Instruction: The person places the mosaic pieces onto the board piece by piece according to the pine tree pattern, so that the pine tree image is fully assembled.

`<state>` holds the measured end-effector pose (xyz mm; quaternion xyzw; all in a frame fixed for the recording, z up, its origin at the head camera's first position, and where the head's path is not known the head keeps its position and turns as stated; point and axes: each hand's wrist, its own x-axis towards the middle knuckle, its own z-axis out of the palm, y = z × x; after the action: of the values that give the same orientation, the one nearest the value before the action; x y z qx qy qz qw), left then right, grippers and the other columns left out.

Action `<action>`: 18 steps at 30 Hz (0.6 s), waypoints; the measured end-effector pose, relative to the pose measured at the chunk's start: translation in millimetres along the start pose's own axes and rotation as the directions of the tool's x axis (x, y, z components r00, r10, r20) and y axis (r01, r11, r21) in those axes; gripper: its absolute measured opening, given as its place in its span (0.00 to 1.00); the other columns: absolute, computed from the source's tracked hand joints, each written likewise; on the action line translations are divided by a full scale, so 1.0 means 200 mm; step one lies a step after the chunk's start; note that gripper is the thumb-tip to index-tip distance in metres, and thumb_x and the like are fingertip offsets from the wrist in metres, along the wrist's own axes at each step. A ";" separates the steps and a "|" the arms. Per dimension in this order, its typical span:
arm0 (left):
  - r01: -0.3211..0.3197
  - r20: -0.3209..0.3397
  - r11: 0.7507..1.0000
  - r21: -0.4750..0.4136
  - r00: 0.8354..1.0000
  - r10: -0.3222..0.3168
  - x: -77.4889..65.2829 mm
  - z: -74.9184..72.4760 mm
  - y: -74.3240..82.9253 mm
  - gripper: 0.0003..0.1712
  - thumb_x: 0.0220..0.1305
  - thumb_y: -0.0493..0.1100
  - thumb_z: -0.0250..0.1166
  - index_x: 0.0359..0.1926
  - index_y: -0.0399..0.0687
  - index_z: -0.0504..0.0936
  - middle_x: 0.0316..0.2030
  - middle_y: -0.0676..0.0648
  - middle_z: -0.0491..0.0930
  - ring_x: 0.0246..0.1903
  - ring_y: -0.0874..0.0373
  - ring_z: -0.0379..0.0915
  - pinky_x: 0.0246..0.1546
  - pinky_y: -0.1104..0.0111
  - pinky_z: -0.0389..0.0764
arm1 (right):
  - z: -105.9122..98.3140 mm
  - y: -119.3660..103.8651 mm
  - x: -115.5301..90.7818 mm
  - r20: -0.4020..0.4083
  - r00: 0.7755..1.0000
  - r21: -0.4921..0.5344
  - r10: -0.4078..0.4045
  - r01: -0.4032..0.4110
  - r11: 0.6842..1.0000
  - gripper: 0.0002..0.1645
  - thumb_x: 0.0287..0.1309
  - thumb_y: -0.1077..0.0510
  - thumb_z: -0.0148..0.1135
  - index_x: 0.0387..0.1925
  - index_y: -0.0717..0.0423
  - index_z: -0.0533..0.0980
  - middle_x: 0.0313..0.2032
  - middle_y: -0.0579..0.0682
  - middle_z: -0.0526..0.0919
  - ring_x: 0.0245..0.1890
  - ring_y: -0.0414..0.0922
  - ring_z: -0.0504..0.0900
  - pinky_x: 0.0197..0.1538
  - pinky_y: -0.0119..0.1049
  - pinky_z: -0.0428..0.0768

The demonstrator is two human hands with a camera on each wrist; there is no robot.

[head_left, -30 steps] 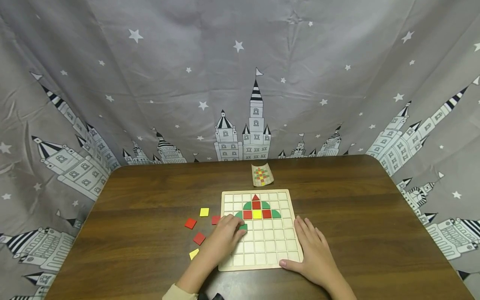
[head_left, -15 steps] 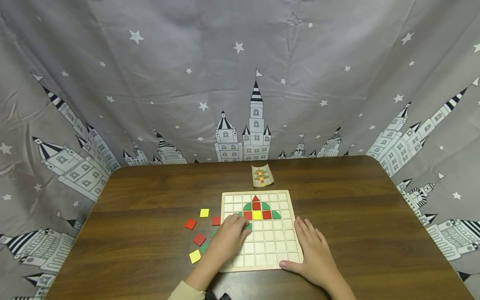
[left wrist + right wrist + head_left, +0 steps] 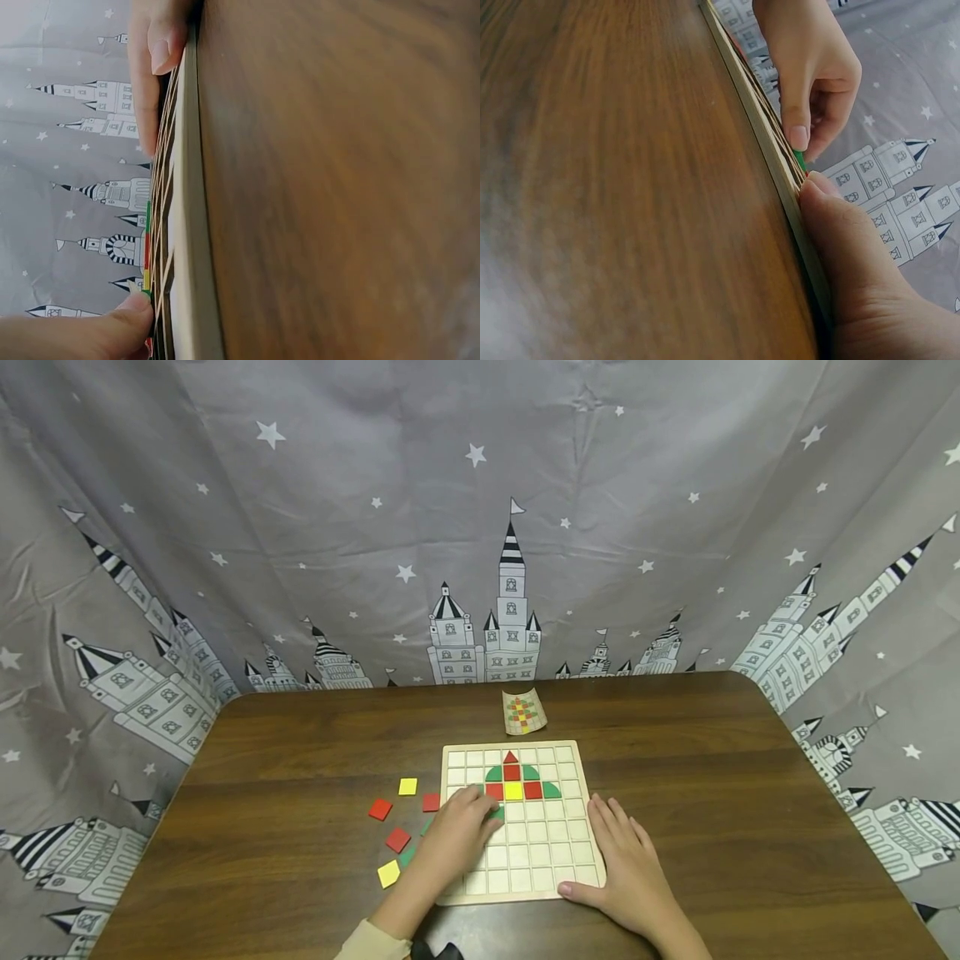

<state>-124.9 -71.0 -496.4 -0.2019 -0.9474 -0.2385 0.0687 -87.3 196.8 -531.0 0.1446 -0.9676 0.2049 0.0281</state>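
My left hand (image 3: 461, 831) lies over the left part of the square wooden grid board (image 3: 551, 853), its thumb and fingers pinching a green tile (image 3: 498, 812) just below the row of red and yellow tiles. In the right wrist view that green tile (image 3: 800, 160) stands tilted at the left hand's fingertips, close over the board. My right hand (image 3: 630, 868) rests along the board's right side, fingers straight and thumb on the near right corner. Set in the upper grid are a red triangle (image 3: 511, 758), red squares (image 3: 532, 790), a yellow square (image 3: 513, 791) and green rounded pieces (image 3: 551, 790).
Left of the board lie loose red tiles (image 3: 380, 810), yellow tiles (image 3: 388, 873) and green pieces (image 3: 407, 856), partly behind the left arm. A small pattern card (image 3: 523, 712) lies beyond the board on the brown table (image 3: 300, 760). A grey castle-print curtain (image 3: 337, 527) hangs behind.
My left hand has shifted a little to the right over the board with the green tile, then held still. More loose tiles show beside the arm. The right hand has stayed put.
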 end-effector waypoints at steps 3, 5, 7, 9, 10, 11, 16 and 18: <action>-0.012 0.003 1.000 -0.006 1.000 0.012 0.00 -0.01 0.00 0.07 0.61 0.45 0.71 0.35 0.46 0.85 0.28 0.55 0.72 0.30 0.63 0.67 0.33 0.72 0.75 | 0.00 0.00 0.00 -0.001 1.000 0.003 -0.001 0.001 1.000 0.74 0.39 0.16 0.63 0.76 0.56 0.54 0.77 0.52 0.55 0.77 0.56 0.53 0.72 0.58 0.51; -0.021 0.004 1.000 -0.010 1.000 0.021 0.00 -0.01 0.00 0.07 0.61 0.44 0.71 0.34 0.46 0.85 0.28 0.55 0.72 0.30 0.63 0.67 0.33 0.72 0.75 | 0.00 0.00 0.00 -0.002 1.000 0.005 -0.001 0.001 1.000 0.74 0.39 0.16 0.63 0.76 0.56 0.54 0.77 0.52 0.55 0.77 0.56 0.53 0.72 0.58 0.51; -0.027 0.007 1.000 -0.014 1.000 0.027 -0.01 -0.02 -0.01 0.07 0.61 0.44 0.71 0.34 0.46 0.85 0.28 0.55 0.72 0.30 0.63 0.67 0.33 0.72 0.75 | 0.00 0.00 0.00 -0.003 1.000 0.003 -0.003 0.003 1.000 0.74 0.39 0.16 0.63 0.76 0.56 0.54 0.77 0.52 0.55 0.77 0.56 0.53 0.71 0.58 0.51; -0.030 0.009 0.999 -0.018 0.999 0.030 -0.01 -0.02 -0.01 0.07 0.61 0.44 0.71 0.35 0.46 0.85 0.28 0.55 0.72 0.30 0.63 0.67 0.33 0.71 0.75 | 0.00 0.00 0.00 -0.003 1.000 0.001 -0.004 0.004 1.000 0.74 0.39 0.16 0.63 0.76 0.57 0.54 0.77 0.52 0.55 0.77 0.55 0.53 0.71 0.58 0.52; -0.032 0.009 0.999 -0.018 0.999 0.032 -0.01 -0.02 -0.01 0.07 0.61 0.44 0.71 0.35 0.46 0.85 0.29 0.55 0.72 0.30 0.62 0.67 0.34 0.71 0.75 | 0.00 0.00 0.00 -0.003 1.000 0.000 -0.005 0.005 1.000 0.74 0.39 0.16 0.63 0.76 0.57 0.54 0.77 0.53 0.55 0.77 0.56 0.53 0.71 0.58 0.52; -0.033 0.011 0.999 -0.016 0.999 0.033 -0.01 -0.02 -0.02 0.07 0.62 0.44 0.70 0.35 0.46 0.85 0.29 0.55 0.72 0.30 0.62 0.67 0.34 0.71 0.75 | 0.00 0.00 0.00 -0.004 1.000 0.000 -0.006 0.006 1.000 0.74 0.39 0.16 0.63 0.76 0.57 0.54 0.77 0.53 0.55 0.77 0.56 0.53 0.71 0.58 0.52; -0.028 0.003 1.000 0.002 1.000 0.028 0.00 -0.01 -0.01 0.08 0.61 0.45 0.71 0.36 0.46 0.86 0.30 0.54 0.75 0.32 0.61 0.71 0.35 0.70 0.77 | 0.00 0.00 0.00 -0.006 1.000 0.003 -0.006 0.006 1.000 0.73 0.39 0.16 0.63 0.76 0.57 0.55 0.77 0.53 0.56 0.77 0.56 0.53 0.71 0.58 0.52; -0.019 -0.006 1.000 0.003 1.000 0.019 0.00 -0.01 0.00 0.08 0.61 0.45 0.71 0.37 0.46 0.86 0.30 0.54 0.75 0.32 0.61 0.72 0.35 0.70 0.78 | 0.00 0.00 0.00 -0.005 1.000 0.002 -0.006 0.006 1.000 0.73 0.39 0.16 0.63 0.76 0.57 0.55 0.77 0.53 0.55 0.77 0.56 0.53 0.71 0.58 0.52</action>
<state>-125.3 -72.3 -494.5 -0.2101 -0.9456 -0.2370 0.0745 -87.1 196.7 -530.3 0.1471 -0.9669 0.2063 0.0310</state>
